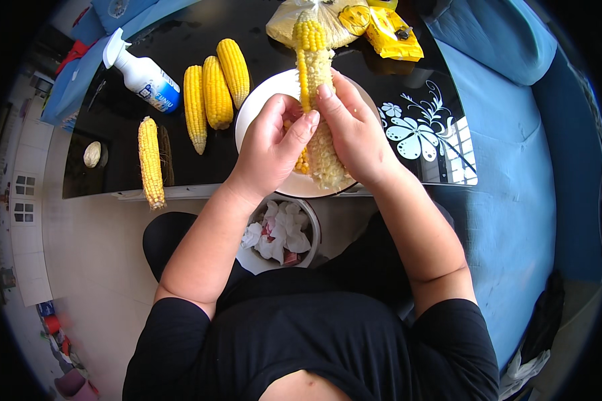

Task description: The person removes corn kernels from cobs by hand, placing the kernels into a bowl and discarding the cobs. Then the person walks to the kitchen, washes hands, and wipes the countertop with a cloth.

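Between my two hands is a corn cob [322, 80], tilted over a white plate [249, 110]. Most of its side is stripped pale, while yellow kernels stay at the far tip and in a narrow row along the left. My right hand [356, 130] wraps the cob from the right, its thumb lying on the stripped part. From the left, my left hand [272, 142] is closed against the cob, with the thumb by the kernel row. Loose kernels [302, 162] show on the plate below, partly hidden by my hands and the cob.
Left of the plate lie several whole corn cobs [218, 93], and another cob [151, 164] overhangs the table's front edge. A white spray bottle [144, 79] rests farther left. A clear bag [284, 28] and a yellow packet [392, 37] are behind. Below sits a waste bin [314, 230].
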The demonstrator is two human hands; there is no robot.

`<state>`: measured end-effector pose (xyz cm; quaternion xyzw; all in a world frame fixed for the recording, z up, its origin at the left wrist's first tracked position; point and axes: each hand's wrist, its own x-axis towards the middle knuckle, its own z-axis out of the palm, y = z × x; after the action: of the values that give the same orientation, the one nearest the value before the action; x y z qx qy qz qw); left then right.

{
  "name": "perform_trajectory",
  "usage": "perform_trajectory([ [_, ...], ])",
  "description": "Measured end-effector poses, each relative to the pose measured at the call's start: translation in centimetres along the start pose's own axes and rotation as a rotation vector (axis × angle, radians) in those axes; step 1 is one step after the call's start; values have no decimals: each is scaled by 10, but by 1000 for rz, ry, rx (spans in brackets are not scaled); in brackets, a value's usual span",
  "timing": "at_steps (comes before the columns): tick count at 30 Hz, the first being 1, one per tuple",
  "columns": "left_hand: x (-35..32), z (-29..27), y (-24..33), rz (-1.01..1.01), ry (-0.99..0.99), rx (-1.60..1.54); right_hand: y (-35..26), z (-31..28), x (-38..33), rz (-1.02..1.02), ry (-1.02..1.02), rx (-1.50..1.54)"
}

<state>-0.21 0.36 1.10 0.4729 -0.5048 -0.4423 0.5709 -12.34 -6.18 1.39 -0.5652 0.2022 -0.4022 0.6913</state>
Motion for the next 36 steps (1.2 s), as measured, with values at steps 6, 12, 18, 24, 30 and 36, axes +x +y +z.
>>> perform_trajectory([
  [6, 0, 0, -6, 33, 20, 42, -5, -2, -2, 148, 18, 101],
  [12, 1, -5, -4, 1, 6, -9, -3, 1, -1, 69, -19, 71],
  [18, 0, -1, -4, 63, 30, 106, 1, 1, -2, 17, -27, -36],
  [24, 2, -2, -10, 80, 64, 66, -6, 2, -4, 147, -12, 163],
  [30, 3, -1, -7, 119, 27, 39, -5, 2, -4, 80, -36, 73],
  [36, 1, -1, -5, 85, 46, 68, 3, 1, -3, 11, -32, -53],
])
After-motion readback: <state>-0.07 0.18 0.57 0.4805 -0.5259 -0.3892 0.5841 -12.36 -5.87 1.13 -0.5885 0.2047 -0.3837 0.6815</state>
